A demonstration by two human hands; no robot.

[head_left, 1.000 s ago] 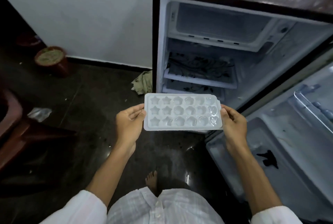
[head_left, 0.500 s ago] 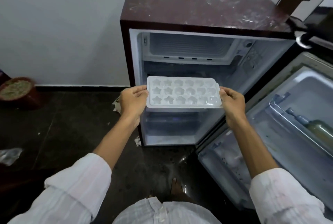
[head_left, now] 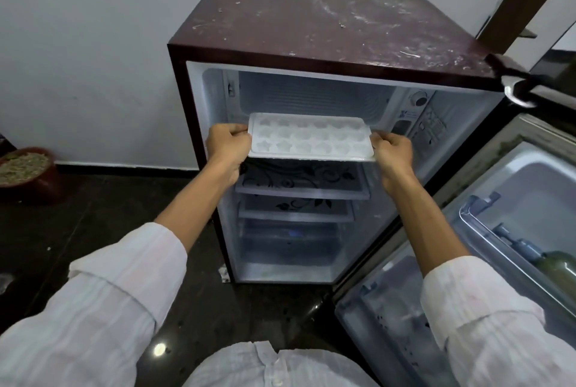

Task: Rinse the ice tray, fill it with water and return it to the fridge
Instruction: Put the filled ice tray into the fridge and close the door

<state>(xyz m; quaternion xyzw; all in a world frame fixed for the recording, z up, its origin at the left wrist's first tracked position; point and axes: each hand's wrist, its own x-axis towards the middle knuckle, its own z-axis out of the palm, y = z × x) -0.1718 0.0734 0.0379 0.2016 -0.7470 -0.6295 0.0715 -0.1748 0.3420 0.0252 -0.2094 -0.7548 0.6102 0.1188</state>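
A white ice tray point(head_left: 310, 138) with star and flower shaped cells is held level in front of the freezer compartment point(head_left: 311, 96) at the top of a small maroon fridge point(head_left: 327, 22). My left hand point(head_left: 227, 146) grips the tray's left end. My right hand point(head_left: 392, 153) grips its right end. The tray's far edge is at the mouth of the freezer compartment. I cannot tell whether the cells hold water.
The fridge door point(head_left: 514, 230) hangs open to the right, with a green bottle point(head_left: 558, 268) in its rack. Patterned glass shelves point(head_left: 302, 187) sit below the tray. A round pot point(head_left: 25, 168) stands on the dark floor at the left by the white wall.
Both hands have lifted the tray up and forward, from waist height to the mouth of the freezer compartment. The view has risen and pulled back from the fridge.
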